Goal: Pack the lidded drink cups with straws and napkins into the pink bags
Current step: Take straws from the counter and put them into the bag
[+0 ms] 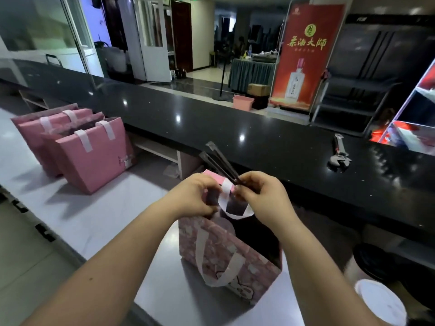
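Note:
A pink patterned bag [226,260] with white ribbon handles stands open on the white counter in front of me. My left hand [197,196] pinches the bag's top rim on the left side. Over the bag's mouth, my right hand [261,196] grips two dark wrapped straws [219,161], which stick up and away to the upper left. Whether a cup sits inside the dark bag interior is hidden. At the lower right stand a cup with a white lid [381,302] and a cup with a black lid [374,262].
Two more pink bags [94,156] stand at the left on the white counter [94,208]. Behind runs a raised black glossy ledge [270,137] with a metal wrench [339,151] lying on it. A red banner stands beyond.

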